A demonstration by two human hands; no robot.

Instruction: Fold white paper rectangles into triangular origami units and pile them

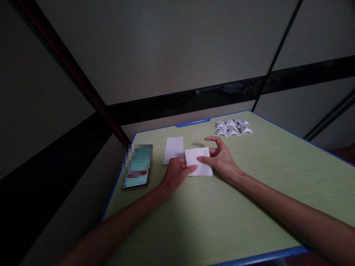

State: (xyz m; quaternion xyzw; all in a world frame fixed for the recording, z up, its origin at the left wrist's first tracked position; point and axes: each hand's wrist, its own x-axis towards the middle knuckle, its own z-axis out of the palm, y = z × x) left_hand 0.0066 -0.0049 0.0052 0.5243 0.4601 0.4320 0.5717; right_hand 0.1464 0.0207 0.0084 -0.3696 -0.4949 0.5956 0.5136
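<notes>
"Two hands pinch one white paper square [204, 170] between them, over the pale green tabletop [277, 159]. What could go wrong?"

"A crooked crease, I'd say. The left hand [174, 173] has its thumb on the lower left part, fingers behind; the right hand [224, 162] presses its thumb near the middle, its other fingers loosely spread. Uneven pull between those thumbs could skew or wrinkle it."

"And the neighbours?"

"A flat white sheet [174, 146] lies just beyond the left knuckles, so a sideways brush could shove it toward the smartphone [142, 180]. Six folded paper pieces [233, 130] sit in two rows near the far edge; a careless forward sweep might scatter them."

"Where's the room?"

"Mostly rightward and on the near side, out to the blue edging [277, 254]. Leftward is tighter: the smartphone is close to that edge, and a wall panel [180, 48] rises behind the far side"
</notes>
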